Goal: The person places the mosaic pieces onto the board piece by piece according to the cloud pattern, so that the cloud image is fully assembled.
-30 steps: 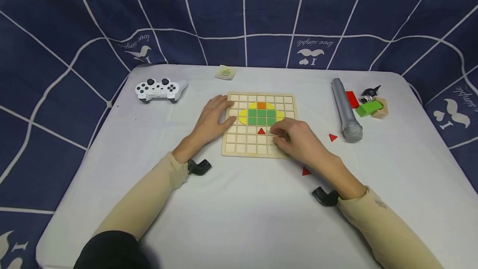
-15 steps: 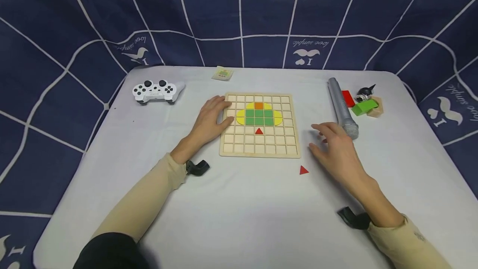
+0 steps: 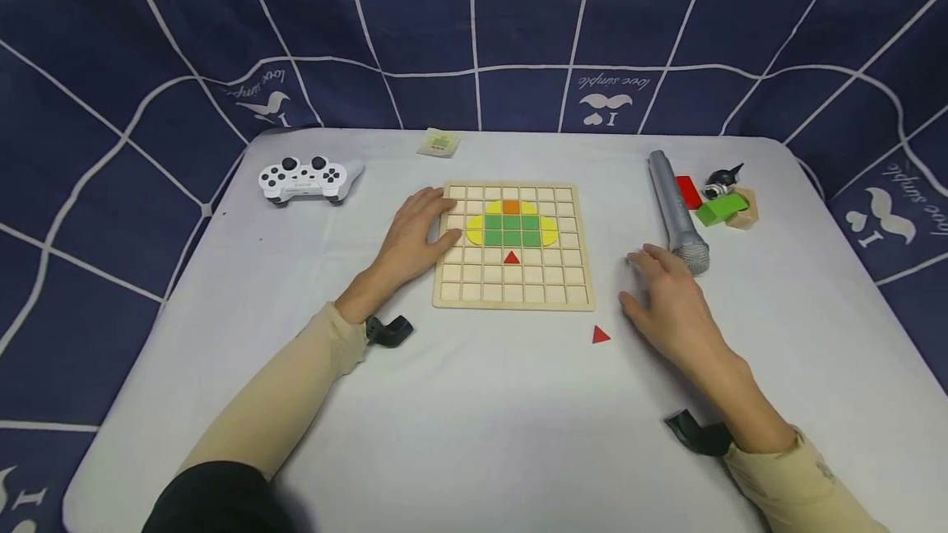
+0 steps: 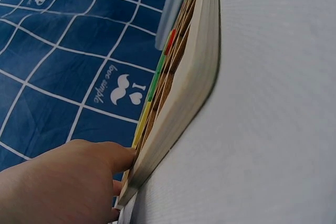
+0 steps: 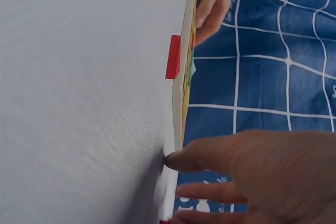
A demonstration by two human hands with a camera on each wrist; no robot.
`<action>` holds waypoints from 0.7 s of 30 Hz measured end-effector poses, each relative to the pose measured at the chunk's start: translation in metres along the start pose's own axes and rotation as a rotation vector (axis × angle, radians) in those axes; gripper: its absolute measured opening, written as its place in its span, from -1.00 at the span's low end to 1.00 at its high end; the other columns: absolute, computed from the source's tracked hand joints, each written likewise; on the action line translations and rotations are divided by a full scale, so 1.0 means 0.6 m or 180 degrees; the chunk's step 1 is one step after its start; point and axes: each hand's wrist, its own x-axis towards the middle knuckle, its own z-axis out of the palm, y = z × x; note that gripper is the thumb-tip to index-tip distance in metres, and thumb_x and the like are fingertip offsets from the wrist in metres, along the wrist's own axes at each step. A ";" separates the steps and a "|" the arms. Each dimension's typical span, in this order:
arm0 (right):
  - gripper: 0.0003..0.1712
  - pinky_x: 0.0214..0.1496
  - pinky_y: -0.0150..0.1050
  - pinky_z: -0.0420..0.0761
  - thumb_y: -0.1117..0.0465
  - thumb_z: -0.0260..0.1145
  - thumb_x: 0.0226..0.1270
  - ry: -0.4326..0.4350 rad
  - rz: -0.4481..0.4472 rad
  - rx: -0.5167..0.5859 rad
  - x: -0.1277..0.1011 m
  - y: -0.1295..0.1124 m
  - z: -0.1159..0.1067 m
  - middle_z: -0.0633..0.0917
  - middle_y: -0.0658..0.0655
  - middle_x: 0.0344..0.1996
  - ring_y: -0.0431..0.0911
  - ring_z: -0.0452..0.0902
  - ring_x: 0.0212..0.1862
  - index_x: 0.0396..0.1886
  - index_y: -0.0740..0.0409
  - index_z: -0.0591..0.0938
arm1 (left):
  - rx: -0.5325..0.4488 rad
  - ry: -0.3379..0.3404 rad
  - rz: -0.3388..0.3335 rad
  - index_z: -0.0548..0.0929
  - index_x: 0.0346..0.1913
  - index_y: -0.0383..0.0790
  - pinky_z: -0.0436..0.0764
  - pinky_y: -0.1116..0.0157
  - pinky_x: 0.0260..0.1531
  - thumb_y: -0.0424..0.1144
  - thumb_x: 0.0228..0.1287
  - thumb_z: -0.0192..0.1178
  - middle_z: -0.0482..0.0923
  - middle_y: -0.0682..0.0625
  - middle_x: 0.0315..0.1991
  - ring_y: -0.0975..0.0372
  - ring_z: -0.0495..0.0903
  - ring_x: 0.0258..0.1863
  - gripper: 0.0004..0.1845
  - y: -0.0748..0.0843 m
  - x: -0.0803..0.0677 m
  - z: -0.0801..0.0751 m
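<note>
Head view | right hand [image 3: 670,303] fingers loosely spread, holding nothing, on counter [image 3: 474,418] | loose red triangle [image 3: 601,336] just left of it, right hand nearer | left hand [image 3: 415,238] flat on puzzle board [image 3: 513,299] left edge, holding nothing

Pale wood grid board [image 3: 514,247], which my left hand [image 3: 415,238] touches, bears a pattern: an orange square [image 3: 511,206] above a block of green squares [image 3: 511,229], yellow curved pieces [image 3: 475,229] at both flanks, and a red triangle [image 3: 512,257] beneath. A second red triangle [image 3: 601,336] lies on the white table [image 3: 474,418] beside my right hand [image 3: 670,303]. Both my sleeves [image 3: 289,401] are beige. Microphone [image 3: 676,210]: silver-grey. Controller [image 3: 304,179]: white with black buttons. Blocks: red [image 3: 689,192], green [image 3: 722,209], plain wood [image 3: 743,212]. Backdrop cloth [image 3: 474,31]: navy with a white line grid and white moustache motifs.
</note>
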 end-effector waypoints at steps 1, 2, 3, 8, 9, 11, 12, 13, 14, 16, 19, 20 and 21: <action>-0.45 0.37 0.40 0.45 0.41 0.48 0.21 -0.0002 -0.0010 0.0014 -0.001 0.000 0.000 0.52 0.52 0.32 0.40 0.40 0.38 0.21 0.48 0.60 | 0.0008 0.0000 -0.0006 0.48 0.47 -0.28 -0.10 0.04 0.70 -0.10 0.51 0.25 0.24 -0.23 0.62 -0.05 0.06 0.69 -0.41 0.000 0.000 0.000; -0.47 0.37 0.39 0.46 0.43 0.47 0.21 -0.0007 -0.0020 0.0027 -0.001 -0.001 0.000 0.53 0.51 0.32 0.39 0.41 0.37 0.20 0.47 0.61 | 0.0008 -0.0001 -0.0009 0.48 0.48 -0.28 -0.10 0.04 0.70 -0.10 0.51 0.25 0.24 -0.23 0.62 -0.05 0.06 0.69 -0.41 0.000 0.000 -0.001; -0.48 0.36 0.38 0.48 0.44 0.45 0.21 -0.0019 -0.0030 0.0048 -0.002 -0.002 0.001 0.54 0.50 0.30 0.38 0.43 0.36 0.19 0.47 0.62 | 0.0010 -0.0001 -0.0010 0.48 0.48 -0.28 -0.10 0.04 0.70 -0.10 0.51 0.25 0.24 -0.23 0.62 -0.05 0.05 0.69 -0.41 0.000 0.000 -0.001; -0.57 0.24 0.28 0.62 0.59 0.36 0.21 0.0026 -0.0149 0.0071 -0.002 -0.005 0.002 0.64 0.40 0.18 0.28 0.57 0.20 0.11 0.43 0.68 | -0.0008 -0.0011 -0.0001 0.48 0.48 -0.28 -0.09 0.04 0.70 -0.10 0.51 0.25 0.24 -0.23 0.62 -0.06 0.05 0.69 -0.41 0.000 -0.001 -0.002; -0.58 0.18 0.26 0.66 0.61 0.35 0.20 0.0061 -0.0180 0.0068 -0.002 -0.005 0.003 0.66 0.39 0.13 0.25 0.60 0.14 0.08 0.42 0.69 | -0.0012 -0.0011 0.0002 0.48 0.48 -0.29 -0.09 0.03 0.70 -0.10 0.51 0.25 0.24 -0.24 0.62 -0.06 0.05 0.69 -0.41 0.000 -0.001 -0.002; -0.62 0.06 0.21 0.71 0.65 0.35 0.19 0.0135 -0.0238 0.0051 -0.001 -0.004 0.004 0.70 0.36 0.02 0.21 0.63 0.02 0.00 0.40 0.73 | -0.0021 -0.0011 0.0005 0.48 0.47 -0.30 -0.09 0.02 0.70 -0.10 0.51 0.25 0.24 -0.24 0.62 -0.07 0.05 0.69 -0.41 0.000 -0.002 -0.002; -0.64 0.00 0.19 0.73 0.66 0.36 0.19 0.0168 -0.0257 0.0039 -0.001 -0.003 0.005 0.72 0.35 -0.03 0.20 0.64 -0.03 -0.03 0.39 0.75 | -0.0023 -0.0007 0.0008 0.48 0.47 -0.30 -0.09 0.02 0.70 -0.11 0.51 0.25 0.24 -0.25 0.62 -0.07 0.05 0.69 -0.41 0.000 -0.002 -0.002; -0.67 -0.04 0.18 0.74 0.66 0.37 0.19 0.0189 -0.0266 0.0027 0.000 -0.003 0.005 0.73 0.35 -0.07 0.19 0.65 -0.06 -0.07 0.38 0.76 | -0.0027 -0.0005 0.0008 0.48 0.47 -0.30 -0.09 0.02 0.70 -0.11 0.50 0.25 0.24 -0.25 0.62 -0.07 0.06 0.68 -0.41 0.000 -0.002 -0.002; -0.69 -0.07 0.17 0.74 0.65 0.39 0.18 0.0206 -0.0276 0.0009 0.001 -0.002 0.005 0.74 0.34 -0.10 0.18 0.66 -0.09 -0.09 0.37 0.77 | -0.0032 0.0002 0.0011 0.48 0.47 -0.31 -0.08 0.02 0.70 -0.11 0.50 0.25 0.24 -0.26 0.62 -0.08 0.06 0.68 -0.41 0.000 -0.002 -0.002; -0.72 -0.11 0.14 0.75 0.63 0.43 0.18 0.0212 -0.0271 -0.0029 0.002 0.000 0.005 0.75 0.32 -0.15 0.16 0.68 -0.13 -0.13 0.36 0.79 | -0.0029 0.0010 0.0017 0.48 0.47 -0.31 -0.09 0.02 0.70 -0.12 0.50 0.25 0.25 -0.25 0.61 -0.07 0.06 0.68 -0.41 -0.001 -0.002 -0.001; -0.75 -0.17 0.10 0.74 0.58 0.49 0.17 0.0184 -0.0256 -0.0024 0.006 0.001 0.004 0.76 0.29 -0.19 0.12 0.68 -0.19 -0.15 0.35 0.80 | -0.0019 0.0013 0.0027 0.48 0.47 -0.30 -0.09 0.02 0.70 -0.11 0.51 0.25 0.25 -0.25 0.61 -0.07 0.06 0.68 -0.41 0.000 -0.001 0.000; -0.75 -0.18 0.08 0.73 0.56 0.51 0.16 0.0170 -0.0258 -0.0004 0.009 0.000 0.004 0.77 0.28 -0.21 0.10 0.68 -0.21 -0.15 0.33 0.80 | -0.0011 0.0013 0.0028 0.48 0.47 -0.30 -0.09 0.03 0.70 -0.11 0.51 0.25 0.25 -0.25 0.61 -0.06 0.06 0.68 -0.41 0.000 -0.002 -0.001; -0.76 -0.19 0.06 0.72 0.54 0.52 0.16 0.0158 -0.0266 0.0023 0.012 -0.001 0.004 0.77 0.26 -0.22 0.09 0.68 -0.22 -0.16 0.32 0.80 | -0.0001 0.0010 0.0022 0.48 0.47 -0.29 -0.09 0.03 0.70 -0.11 0.51 0.25 0.25 -0.24 0.61 -0.06 0.06 0.68 -0.41 0.000 -0.002 -0.001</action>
